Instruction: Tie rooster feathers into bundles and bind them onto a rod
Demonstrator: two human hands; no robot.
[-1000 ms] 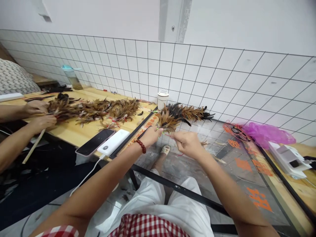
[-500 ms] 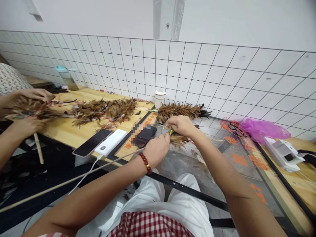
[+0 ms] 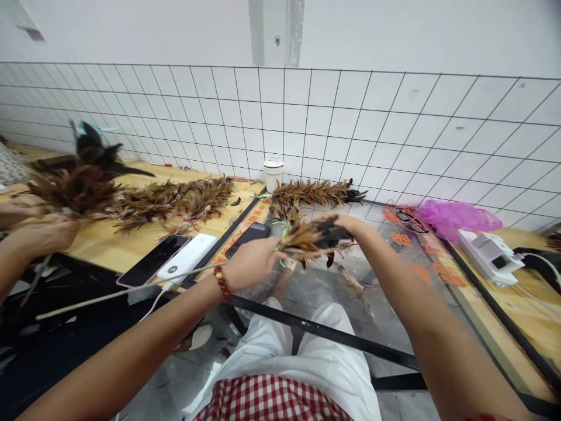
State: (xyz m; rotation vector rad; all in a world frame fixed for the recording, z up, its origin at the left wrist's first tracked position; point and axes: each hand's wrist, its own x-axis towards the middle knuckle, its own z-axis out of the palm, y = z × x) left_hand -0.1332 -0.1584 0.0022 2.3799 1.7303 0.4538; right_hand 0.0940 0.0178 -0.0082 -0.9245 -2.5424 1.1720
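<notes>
My left hand (image 3: pixel 256 260) is closed around the feathered end of a feather duster, whose thin pale stick (image 3: pixel 131 286) runs out past my wrist to the left. Brown and black feathers (image 3: pixel 313 237) fan out to the right of my fist. Against their dark tips is my right hand (image 3: pixel 344 223); its fingers are mostly hidden by plumes and blurred. Bits of green string (image 3: pixel 280 225) show beside the work. Behind it, a long row of brown feathers (image 3: pixel 311 193) lies on the clear tabletop (image 3: pixel 372 257).
At left, a co-worker's hands (image 3: pixel 48 237) hold another feather bunch (image 3: pixel 83 181). Nearby lie a phone (image 3: pixel 153 260), a white power bank (image 3: pixel 187 257), a dark phone (image 3: pixel 249 238) and more feathers (image 3: pixel 175 202). A white lidded cup (image 3: pixel 274 173), purple plastic bag (image 3: pixel 458 219) and white power adapter (image 3: pixel 488 257) stand around.
The feathered end has lifted and turned into view between my hands. My right hand has moved from the green string to the feather tips. The co-worker's bunch has risen upright.
</notes>
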